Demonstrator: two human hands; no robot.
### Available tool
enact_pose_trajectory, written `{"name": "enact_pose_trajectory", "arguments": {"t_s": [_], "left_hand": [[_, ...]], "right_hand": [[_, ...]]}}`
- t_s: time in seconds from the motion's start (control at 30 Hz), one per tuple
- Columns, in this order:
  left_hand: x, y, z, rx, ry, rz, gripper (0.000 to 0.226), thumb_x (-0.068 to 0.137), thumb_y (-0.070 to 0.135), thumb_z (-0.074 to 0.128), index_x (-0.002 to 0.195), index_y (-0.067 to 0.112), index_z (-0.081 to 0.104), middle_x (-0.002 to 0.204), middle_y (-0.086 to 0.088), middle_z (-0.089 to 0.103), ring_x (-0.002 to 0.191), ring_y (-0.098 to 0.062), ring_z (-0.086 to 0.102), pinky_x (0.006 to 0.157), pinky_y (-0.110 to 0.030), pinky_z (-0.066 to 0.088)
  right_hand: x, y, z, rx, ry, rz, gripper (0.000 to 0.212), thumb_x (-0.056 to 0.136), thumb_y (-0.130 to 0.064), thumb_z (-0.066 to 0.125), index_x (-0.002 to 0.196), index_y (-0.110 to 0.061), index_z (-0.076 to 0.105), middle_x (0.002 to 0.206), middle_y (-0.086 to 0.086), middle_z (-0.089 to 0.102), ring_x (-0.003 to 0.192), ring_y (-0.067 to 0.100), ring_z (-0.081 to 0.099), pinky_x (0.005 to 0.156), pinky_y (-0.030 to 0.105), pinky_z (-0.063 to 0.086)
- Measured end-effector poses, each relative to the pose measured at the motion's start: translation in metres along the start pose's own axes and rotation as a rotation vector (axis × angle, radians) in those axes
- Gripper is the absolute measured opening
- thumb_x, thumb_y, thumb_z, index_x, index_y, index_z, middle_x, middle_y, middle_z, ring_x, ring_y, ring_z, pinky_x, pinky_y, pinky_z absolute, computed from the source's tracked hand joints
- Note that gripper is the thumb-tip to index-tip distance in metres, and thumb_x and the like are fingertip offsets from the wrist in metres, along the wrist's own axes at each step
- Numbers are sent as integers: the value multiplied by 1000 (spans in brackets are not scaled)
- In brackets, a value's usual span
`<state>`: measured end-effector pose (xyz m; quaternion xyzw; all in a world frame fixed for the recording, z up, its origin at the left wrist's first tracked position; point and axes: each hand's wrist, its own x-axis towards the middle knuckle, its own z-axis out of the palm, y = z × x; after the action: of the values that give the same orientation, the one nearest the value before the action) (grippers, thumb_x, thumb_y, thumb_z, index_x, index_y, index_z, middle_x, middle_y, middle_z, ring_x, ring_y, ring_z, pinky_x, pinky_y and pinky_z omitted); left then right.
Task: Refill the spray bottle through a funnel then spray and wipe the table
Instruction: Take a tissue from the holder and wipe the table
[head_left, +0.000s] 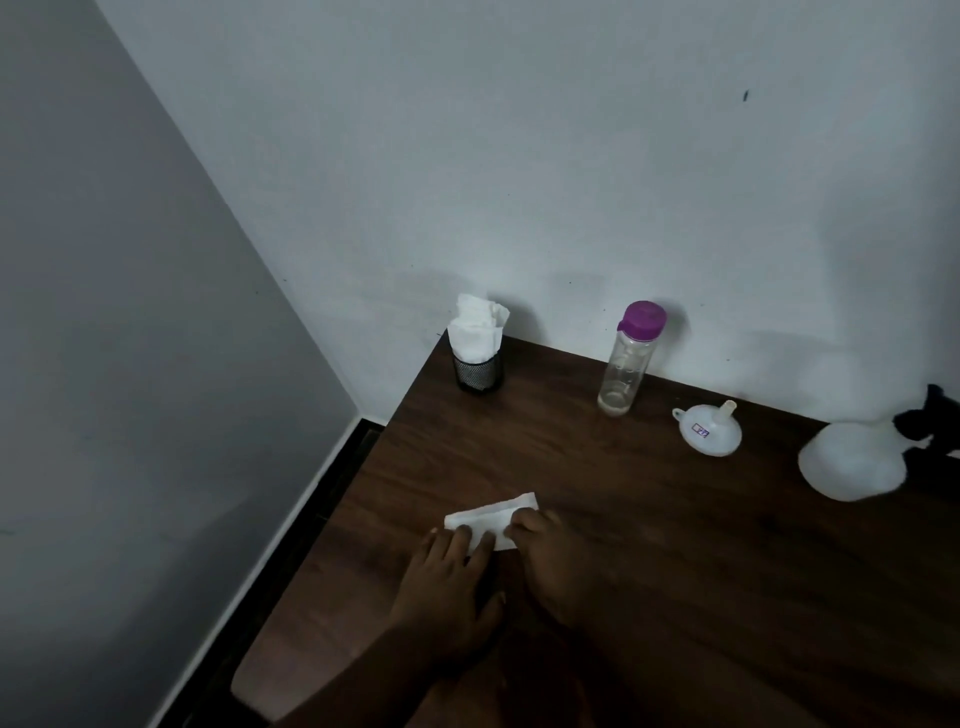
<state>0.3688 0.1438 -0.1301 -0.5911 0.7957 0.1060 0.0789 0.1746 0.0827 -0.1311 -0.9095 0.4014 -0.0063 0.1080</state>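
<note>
We press the tissue (491, 519) flat on the table (649, 545), left hand (447, 577) spread, right hand (545, 556) pinching its edge; thin paper may tear or bunch if we rub hard; a wide sweep could reach the funnel (709, 428).

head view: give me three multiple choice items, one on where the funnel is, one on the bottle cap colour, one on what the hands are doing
1. The funnel lies:
A. right of the clear bottle
B. inside the mesh cup
C. on the floor

2. The bottle's cap is:
A. green
B. purple
C. black

3. The left hand and right hand:
A. hold the funnel
B. hang off the table
C. press a white tissue on the table

Key: A, it lies on the tabletop beside the bottle; B, the cap is purple; C, fingers of both rest on the tissue.
</note>
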Motion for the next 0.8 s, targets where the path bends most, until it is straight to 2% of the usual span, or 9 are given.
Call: {"name": "enact_pose_trajectory", "arguments": {"t_s": [0.07,0.2,0.3,0.37,0.43,0.53,0.6,0.7,0.8], "left_hand": [[-8,15,0,26,-16,-9,66,84,65,52,134,23,65,125,-8,71,112,-27,71,96,-46,54],[-16,46,-3,15,13,-27,65,84,64,51,130,21,68,119,-8,73,106,-26,72,95,-47,55],[-19,71,-1,-26,78,-24,68,90,65,42,139,20,61,133,-7,66,120,-27,65,107,-49,46],[-20,90,-6,-58,39,-21,74,94,67,31,150,22,47,148,-6,54,136,-26,51,118,-48,31],[-20,109,-8,-75,33,-8,76,94,68,26,155,23,38,154,-4,46,142,-25,43,122,-47,22],[-18,131,-9,-52,43,13,69,92,68,39,139,22,59,131,-1,65,120,-19,62,110,-47,42],[-16,148,-5,-58,69,42,61,88,67,49,124,23,69,114,2,72,104,-16,69,100,-46,51],[-11,173,-5,-41,95,75,60,84,67,53,119,23,72,109,3,73,100,-16,70,96,-47,55],[-5,199,-7,-17,122,116,57,83,67,54,116,25,73,105,5,73,97,-14,70,94,-46,57]], "right_hand": [[-12,2,-1,-9,16,-19,47,66,-52,72,105,-26,71,106,-8,66,93,11,63,85,31,53],[-36,13,4,33,-15,10,45,91,-36,53,132,-17,56,135,0,52,121,19,53,107,37,39],[-55,25,10,128,42,30,37,95,-30,32,116,-16,60,116,1,56,95,12,67,87,25,50],[-71,33,8,116,4,23,43,83,-36,37,106,-21,69,105,-3,66,85,9,69,75,22,57],[-89,40,5,79,-19,3,43,76,-42,45,104,-24,72,104,-7,69,88,8,69,75,23,58],[-111,54,8,97,-3,56,36,80,-34,58,112,-20,70,114,-2,68,99,14,68,82,29,58],[-127,63,9,115,-1,86,32,89,-26,56,118,-15,66,120,4,63,106,21,64,88,35,55],[-153,76,8,120,-7,83,43,96,-35,35,115,-15,68,117,2,67,100,15,68,83,28,57],[-179,87,0,161,-32,87,43,84,-40,47,113,-19,72,115,-2,70,99,11,69,82,23,57]]}}
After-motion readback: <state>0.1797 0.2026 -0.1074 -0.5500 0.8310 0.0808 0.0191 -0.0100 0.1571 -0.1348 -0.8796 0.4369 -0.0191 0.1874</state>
